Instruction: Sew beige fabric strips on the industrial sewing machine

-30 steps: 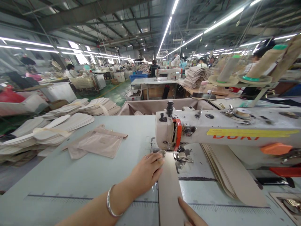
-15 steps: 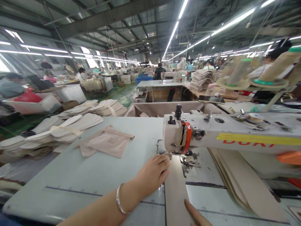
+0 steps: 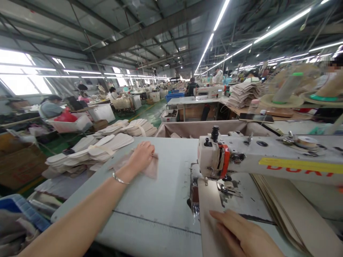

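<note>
Reached out over the left part of the sewing table, my left hand has its fingers curled on a small beige fabric piece, whose upper edge lies at the fingertips. The hand hides much of that piece. Fingers extended, my right hand lies on a long beige fabric strip. The strip's far end is at the presser foot of the sewing machine.
Stacks of pale cut panels lie beyond the table's left edge. Folded beige panels pass under the machine arm at right. A fabric-lined bin stands behind the table, and a blue crate sits lower left. Co-workers sit farther off.
My left hand has left the strip near the presser foot and moved left onto the small fabric piece. My right hand has come farther into view over the strip. The view has shifted left.
</note>
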A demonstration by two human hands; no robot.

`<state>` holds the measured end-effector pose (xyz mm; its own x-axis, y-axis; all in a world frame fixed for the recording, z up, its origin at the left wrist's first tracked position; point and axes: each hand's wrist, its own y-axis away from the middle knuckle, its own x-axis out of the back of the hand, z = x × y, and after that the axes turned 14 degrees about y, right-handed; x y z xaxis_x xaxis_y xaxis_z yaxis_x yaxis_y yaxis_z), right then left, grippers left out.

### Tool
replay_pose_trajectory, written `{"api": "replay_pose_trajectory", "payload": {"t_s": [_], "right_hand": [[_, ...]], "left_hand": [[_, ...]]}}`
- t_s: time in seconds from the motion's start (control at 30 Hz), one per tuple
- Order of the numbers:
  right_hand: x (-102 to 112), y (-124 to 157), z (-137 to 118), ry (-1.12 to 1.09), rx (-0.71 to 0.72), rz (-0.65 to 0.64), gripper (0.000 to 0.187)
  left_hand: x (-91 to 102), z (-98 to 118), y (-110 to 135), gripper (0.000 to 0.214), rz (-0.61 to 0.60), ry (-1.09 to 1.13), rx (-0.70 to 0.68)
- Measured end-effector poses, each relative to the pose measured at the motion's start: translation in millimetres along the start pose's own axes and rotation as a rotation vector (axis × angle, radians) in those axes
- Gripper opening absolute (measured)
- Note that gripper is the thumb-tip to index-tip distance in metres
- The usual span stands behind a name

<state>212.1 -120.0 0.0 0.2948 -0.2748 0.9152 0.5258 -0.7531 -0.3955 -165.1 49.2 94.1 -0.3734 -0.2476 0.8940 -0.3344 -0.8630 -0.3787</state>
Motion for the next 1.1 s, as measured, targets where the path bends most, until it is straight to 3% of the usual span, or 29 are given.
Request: {"api": "replay_pose_trajectory", "payload": {"t_s": [0.1,0.17,0.23,0.3,0.37,0.53,0.63,0.7,0.83,0.97,1.1], "right_hand": [[-3,-22,4,0.058,-0.027,-0.004,0.033],[-11,-30,10,0.097,-0.017,0.007,0.03],[-19,-34,15,0.142,0.012,0.019,0.03],[-27,-34,18,0.185,0.03,0.032,0.035],[-32,-32,19,0.22,0.03,0.054,0.038],[-37,-27,16,0.305,-0.047,0.118,0.035],[-36,-26,13,0.307,-0.092,0.09,0.036],[-33,-27,10,0.282,-0.105,0.059,0.037],[-28,-29,7,0.237,-0.127,0.023,0.038],[-26,-30,6,0.219,-0.133,0.025,0.036],[-24,-31,7,0.215,-0.121,0.033,0.043]], "left_hand": [[22.8,27,33,0.009,0.2,0.132,-0.111],[27.8,48,68,0.01,0.215,0.305,-0.266],[24.8,69,106,0.007,-0.086,0.406,-0.407],[16.0,85,133,0.019,-0.457,0.448,-0.47],[3.3,92,142,0.024,-0.574,0.454,-0.438],[-41.7,80,96,0.025,-0.187,0.112,0.036],[-64.3,71,71,0.013,-0.087,-0.04,0.192],[-70.4,69,65,0.008,-0.073,0.043,0.219],[-66.2,80,60,0.005,-0.11,0.432,0.203],[-71.2,111,40,0.011,-0.23,0.757,0.179],[-94.5,141,20,0.011,-0.323,0.783,0.14]]}}
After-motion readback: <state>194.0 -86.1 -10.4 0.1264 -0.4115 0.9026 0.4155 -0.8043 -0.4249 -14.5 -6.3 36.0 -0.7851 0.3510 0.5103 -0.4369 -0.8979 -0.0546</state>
